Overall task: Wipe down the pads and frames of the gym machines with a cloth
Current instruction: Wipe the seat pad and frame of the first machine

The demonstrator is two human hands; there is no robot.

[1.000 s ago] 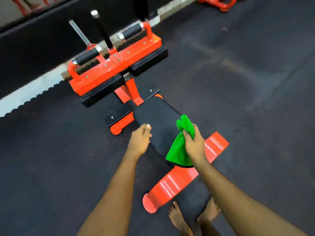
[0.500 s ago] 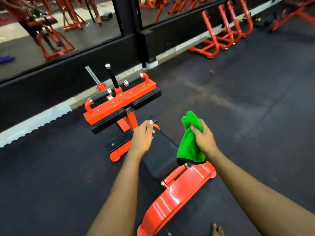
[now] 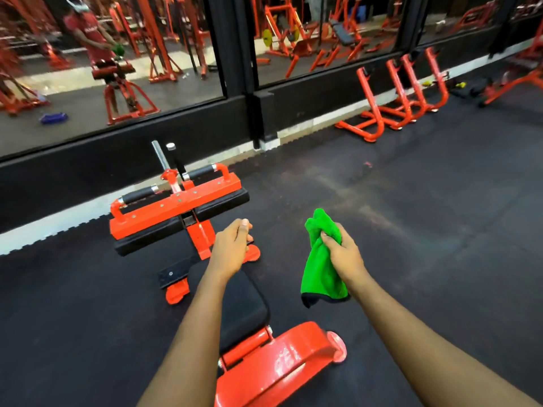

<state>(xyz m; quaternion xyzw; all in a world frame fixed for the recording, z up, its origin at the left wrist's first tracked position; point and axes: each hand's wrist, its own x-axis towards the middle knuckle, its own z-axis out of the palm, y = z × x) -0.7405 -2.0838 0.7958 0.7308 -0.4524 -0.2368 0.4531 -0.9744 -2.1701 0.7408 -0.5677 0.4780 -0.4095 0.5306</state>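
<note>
Centre frame: right hand is gripping a bunched green cloth, fingers curled round its upper part, the rest hanging free. Cloth is hanging in the air just right of the black seat pad, touching no part of the machine. Left hand is hovering over the pad's far end, fingers loosely curled, holding nothing; whether it is touching the machine, cannot tell. Orange frame is running from lower centre up to the knee pads and handles at centre left. Mirror is filling the upper frame.

Judgement: a wiping pass is about to start, with nothing under the cloth yet. Doing it well likely means opening the wad flat against the palm, laying it on the seat pad first, working overlapping strokes end to end, then following the frame, with the left hand steadying the machine.
</note>
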